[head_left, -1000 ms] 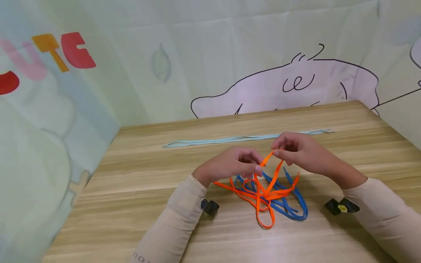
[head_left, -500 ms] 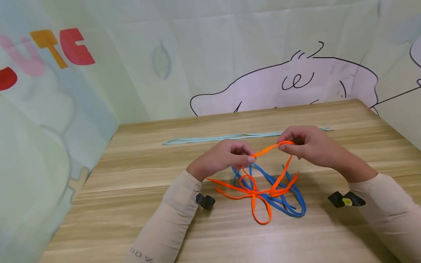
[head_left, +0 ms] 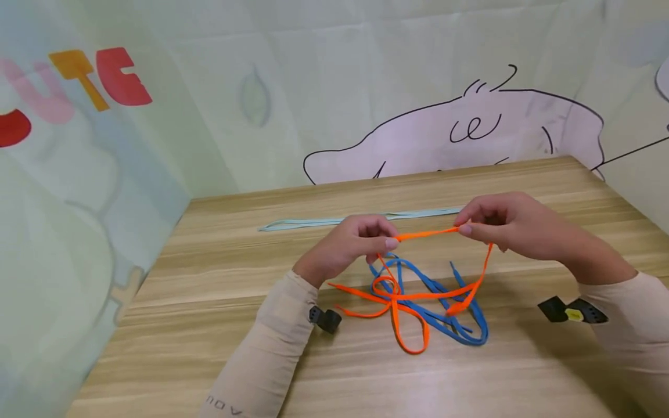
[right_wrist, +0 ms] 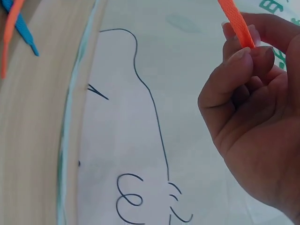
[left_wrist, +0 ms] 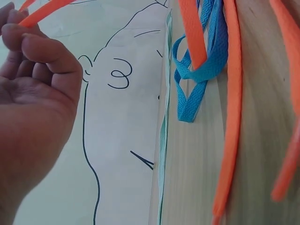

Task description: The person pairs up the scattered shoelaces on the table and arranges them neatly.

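Observation:
An orange shoelace (head_left: 428,234) stretches nearly straight between the two hands, raised above the table. My left hand (head_left: 360,239) pinches it between thumb and fingers; my right hand (head_left: 514,225) pinches it the same way farther right. From both hands the lace drops to a loose tangle with loops on the tabletop. Beneath that tangle lies a blue shoelace (head_left: 478,319), looped on the wood. In the left wrist view, orange strands hang in front of the blue lace (left_wrist: 191,105). The right wrist view shows the orange lace (right_wrist: 236,23) between thumb and fingertip.
A pale mint shoelace (head_left: 308,223) lies lengthwise across the back of the wooden table (head_left: 219,325), its right end hidden behind the right hand. A printed cloth backdrop (head_left: 324,87) rises behind the table and along its left side.
Both hands have drawn apart, the right moving right, pulling the orange lace from a slack fold into a nearly straight span. The orange tangle has spread and shifted slightly left.

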Tool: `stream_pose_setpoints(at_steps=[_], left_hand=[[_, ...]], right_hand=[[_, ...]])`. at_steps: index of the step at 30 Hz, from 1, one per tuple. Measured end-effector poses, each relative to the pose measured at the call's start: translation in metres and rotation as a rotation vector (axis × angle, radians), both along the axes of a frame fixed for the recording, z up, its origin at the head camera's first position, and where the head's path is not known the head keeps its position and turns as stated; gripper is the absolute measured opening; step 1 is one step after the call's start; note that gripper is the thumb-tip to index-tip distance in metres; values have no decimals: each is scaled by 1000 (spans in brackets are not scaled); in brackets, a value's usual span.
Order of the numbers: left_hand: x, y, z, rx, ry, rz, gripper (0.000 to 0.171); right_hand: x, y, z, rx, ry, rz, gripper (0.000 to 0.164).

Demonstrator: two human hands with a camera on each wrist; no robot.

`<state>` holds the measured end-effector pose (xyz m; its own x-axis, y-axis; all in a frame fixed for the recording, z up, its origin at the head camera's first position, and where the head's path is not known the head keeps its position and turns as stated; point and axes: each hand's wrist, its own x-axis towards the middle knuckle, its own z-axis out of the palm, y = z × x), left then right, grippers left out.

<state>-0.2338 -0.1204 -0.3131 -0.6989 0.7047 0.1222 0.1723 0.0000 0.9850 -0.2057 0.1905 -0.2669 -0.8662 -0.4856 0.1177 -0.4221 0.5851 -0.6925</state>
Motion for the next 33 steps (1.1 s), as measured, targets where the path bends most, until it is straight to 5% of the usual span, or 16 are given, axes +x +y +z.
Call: stream_pose_setpoints(at_steps=[8,14,21,33], left_hand=[[-1,0,1,58,-13,-15,11],[-3,-3,-1,78,-26,-28,11],[-3,-4,0,19,-44,-2,18],[-3,-7,-1,-39,-15,65,18]], right_hand=[[4,18,8,4,80,37,22],[5,19,11,6,74,-22,18],[3,18,13,-9,80,-106,12],[-1,25,9,-105,33,-116,9]])
